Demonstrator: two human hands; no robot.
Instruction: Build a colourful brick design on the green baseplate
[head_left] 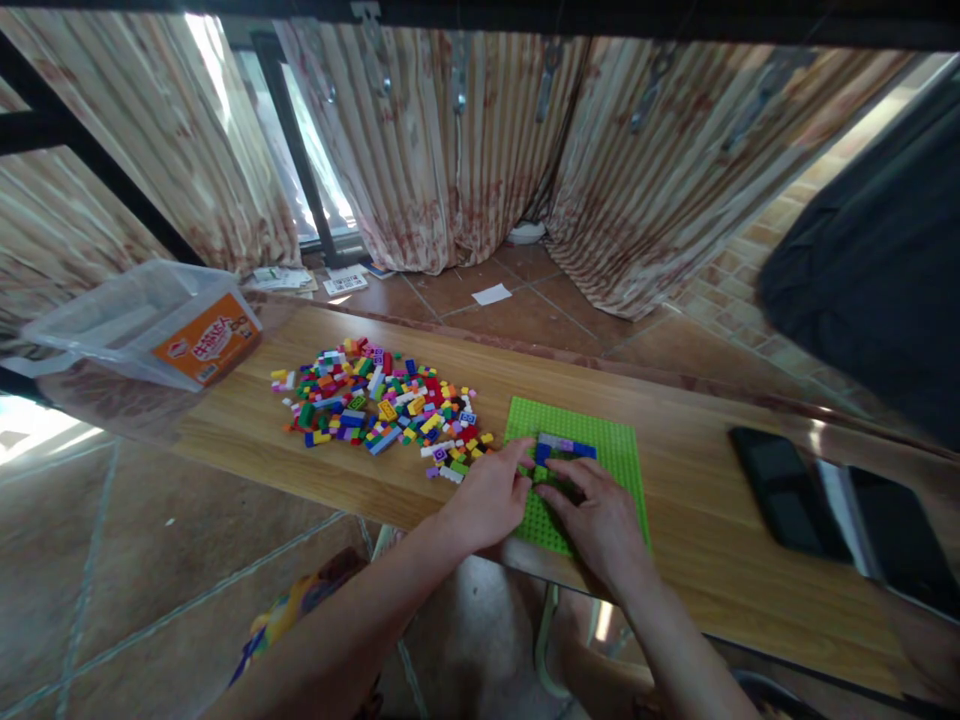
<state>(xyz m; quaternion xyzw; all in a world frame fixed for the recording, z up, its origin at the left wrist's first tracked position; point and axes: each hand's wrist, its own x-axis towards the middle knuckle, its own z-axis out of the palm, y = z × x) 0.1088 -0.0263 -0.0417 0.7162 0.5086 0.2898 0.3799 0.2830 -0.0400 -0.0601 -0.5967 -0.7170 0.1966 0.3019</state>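
Left hand (489, 497) and right hand (606, 518) held close together over green baseplate (621, 445)

Narrow gaps are left between bent fingers; whether a brick is pinched cannot be made out. Blue bricks (585, 451) are seated on the baseplate just beyond the right fingertips. Loose bricks (387, 410) are heaped to the left of the hands on the tabletop (690, 470).

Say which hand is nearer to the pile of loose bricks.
Left. The left hand is beside the loose brick pile; the right hand is farther off, over the green baseplate.
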